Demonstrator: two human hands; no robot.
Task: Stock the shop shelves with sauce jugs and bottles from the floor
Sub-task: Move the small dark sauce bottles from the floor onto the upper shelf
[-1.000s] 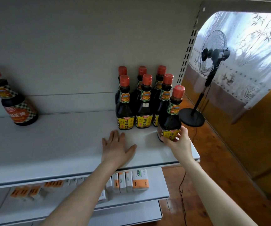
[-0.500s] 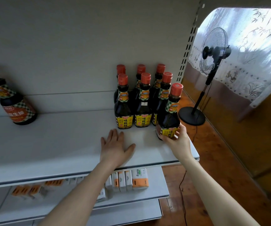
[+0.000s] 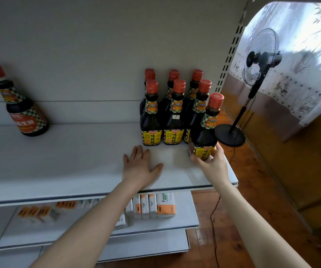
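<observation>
Far to the left of the left fingertips, at the back of the white shelf (image 3: 59, 161), we saw a lone bottle (image 3: 23, 113) of dark sauce with a red cap. Its red label read 生抽, and its neck band had a number we read as 180. On the lower shelf (image 3: 184, 213), below and left of the fingers, lay orange packs (image 3: 40, 209) too blurred to read. The left hand (image 3: 139, 167) lay palm down on the white shelf, fingers straight and slightly spread, holding nothing. Under that wrist, on the lower shelf, stood white and orange packs (image 3: 165, 205) printed "Facial". Just beyond the left fingertips stood six bottles (image 3: 173, 117) in two rows of three. They were red-capped and filled with dark liquid, with yellow labels reading 味极鲜 and checked neck bands marked 180. To the right of that group, at the shelf's right end, the right hand (image 3: 211, 163) gripped a seventh bottle (image 3: 206, 132) low on its yellow 味极鲜 label, fingers and thumb curled around its base. That bottle leaned a little to the right, close beside the front row. We could not tell whether its base touched the shelf. Beyond the right fingers, off the shelf, a black standing fan (image 3: 260, 60) stood on the wooden floor (image 3: 262, 190).
</observation>
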